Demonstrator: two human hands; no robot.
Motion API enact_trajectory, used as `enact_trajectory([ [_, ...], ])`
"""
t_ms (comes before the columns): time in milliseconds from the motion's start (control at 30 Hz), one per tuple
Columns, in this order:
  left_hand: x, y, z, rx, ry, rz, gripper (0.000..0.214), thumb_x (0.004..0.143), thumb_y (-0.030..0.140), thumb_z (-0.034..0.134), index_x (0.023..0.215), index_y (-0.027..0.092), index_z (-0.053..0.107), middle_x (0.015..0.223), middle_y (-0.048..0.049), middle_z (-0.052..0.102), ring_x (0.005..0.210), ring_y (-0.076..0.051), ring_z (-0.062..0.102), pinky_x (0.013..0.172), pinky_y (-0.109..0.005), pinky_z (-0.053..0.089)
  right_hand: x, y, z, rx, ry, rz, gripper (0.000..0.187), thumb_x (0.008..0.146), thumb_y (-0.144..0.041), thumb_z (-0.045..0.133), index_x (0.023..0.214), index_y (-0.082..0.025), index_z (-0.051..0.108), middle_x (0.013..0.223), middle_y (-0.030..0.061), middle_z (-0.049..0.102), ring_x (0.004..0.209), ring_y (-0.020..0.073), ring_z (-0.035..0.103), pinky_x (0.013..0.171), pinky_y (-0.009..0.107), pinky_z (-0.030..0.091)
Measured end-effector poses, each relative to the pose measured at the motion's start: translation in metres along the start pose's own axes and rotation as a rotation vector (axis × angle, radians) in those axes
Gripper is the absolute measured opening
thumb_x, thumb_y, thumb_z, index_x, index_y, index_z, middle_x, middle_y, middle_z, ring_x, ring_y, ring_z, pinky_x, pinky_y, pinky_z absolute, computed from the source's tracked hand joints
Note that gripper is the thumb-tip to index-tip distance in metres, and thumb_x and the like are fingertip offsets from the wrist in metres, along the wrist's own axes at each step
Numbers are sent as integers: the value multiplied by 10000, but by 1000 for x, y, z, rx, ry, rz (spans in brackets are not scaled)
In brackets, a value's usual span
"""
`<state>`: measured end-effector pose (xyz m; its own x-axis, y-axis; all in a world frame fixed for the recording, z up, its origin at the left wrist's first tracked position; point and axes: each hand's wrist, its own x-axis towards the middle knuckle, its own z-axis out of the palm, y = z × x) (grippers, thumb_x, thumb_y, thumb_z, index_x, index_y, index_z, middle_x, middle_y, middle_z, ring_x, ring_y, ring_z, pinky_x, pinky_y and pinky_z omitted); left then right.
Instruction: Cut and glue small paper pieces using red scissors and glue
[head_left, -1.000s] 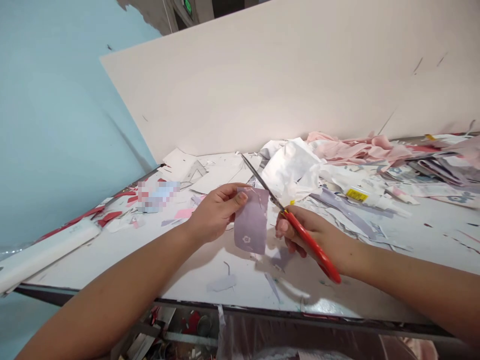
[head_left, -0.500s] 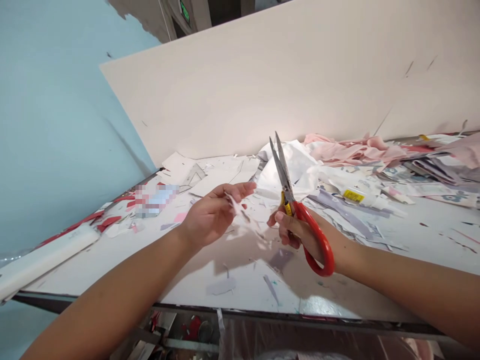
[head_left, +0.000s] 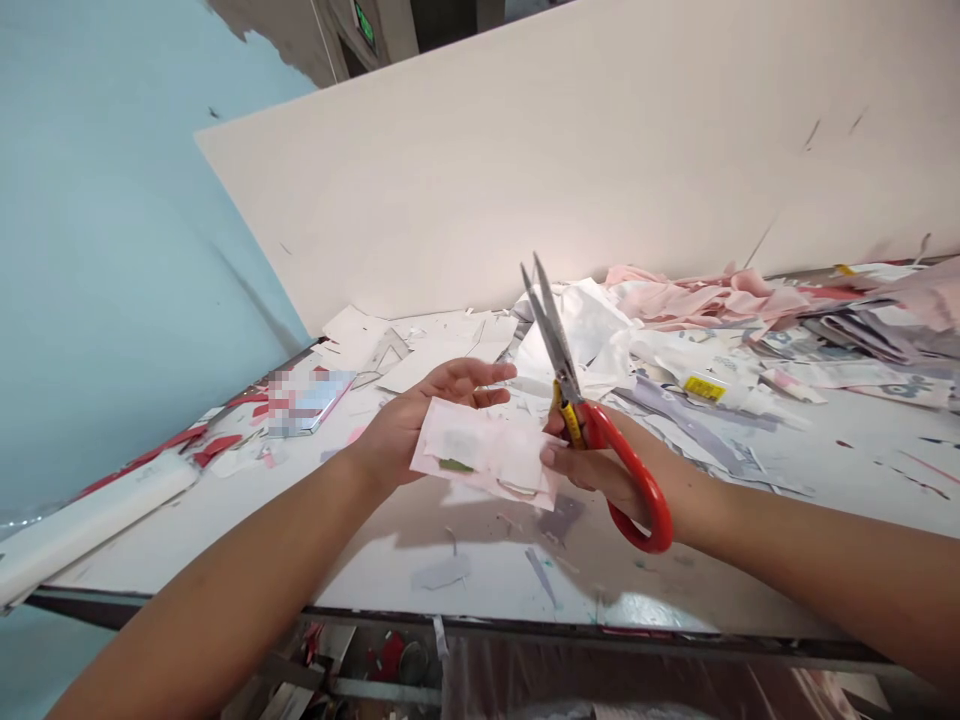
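My right hand [head_left: 600, 465] grips red-handled scissors [head_left: 559, 345], their blades pointing up with a narrow gap at the tips. Its thumb also pinches the right end of a small pale pink piece [head_left: 487, 450], thin like cloth or paper, with a whitish layer and a green patch on it. Behind the left end of that piece is my left hand [head_left: 420, 420], its fingers stretched out and apart. The piece covers part of the left palm and seems to touch it. Both hands are above the white table [head_left: 360, 560].
White paper sheets [head_left: 442, 350] and crumpled white material [head_left: 585, 330] lie at the back, beside pink cloth [head_left: 697, 300]. A tube with a yellow label [head_left: 705, 388] rests at right. At left are a flat box [head_left: 322, 400], red scraps [head_left: 217, 447] and a long white bar [head_left: 112, 515]. A pale board [head_left: 562, 150] stands behind.
The pink piece, earlier an edge-on blur at the left fingers, is now spread flat between both hands. My right thumb has closed on its end. The scissors have shifted slightly left.
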<state>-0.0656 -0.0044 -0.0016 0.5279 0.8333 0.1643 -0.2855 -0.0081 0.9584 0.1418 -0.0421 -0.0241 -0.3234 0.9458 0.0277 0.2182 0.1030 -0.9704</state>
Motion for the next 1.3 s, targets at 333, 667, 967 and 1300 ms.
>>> enact_trajectory([
  [333,-12,-17,17,730,-156,-179,276,700,361,611,920,203,661,856,-52,666,863,-230,581,745,-318,430,-1,-4,0,-68,243,-49,209,723,-364,569,764,-217,425,601,-60,460,485,86,421,476,242,348],
  [667,-2,-19,17,472,44,-105,175,736,286,559,663,151,644,615,-31,637,612,-139,558,609,-264,355,0,-4,2,11,193,-43,187,752,-352,555,780,-208,440,636,-59,477,519,70,447,522,228,380],
  [967,5,-21,9,285,280,-48,240,703,408,622,776,179,635,807,-39,639,811,-156,560,680,-270,355,3,5,-2,138,115,-23,311,745,-516,526,783,-210,491,576,-58,417,516,88,392,496,241,346],
  [1300,-2,-22,17,265,142,-46,211,660,353,678,715,154,631,673,-15,561,623,-94,460,585,-243,342,0,0,0,202,25,-96,279,775,-472,503,699,-205,476,569,-42,442,515,93,406,520,248,340],
])
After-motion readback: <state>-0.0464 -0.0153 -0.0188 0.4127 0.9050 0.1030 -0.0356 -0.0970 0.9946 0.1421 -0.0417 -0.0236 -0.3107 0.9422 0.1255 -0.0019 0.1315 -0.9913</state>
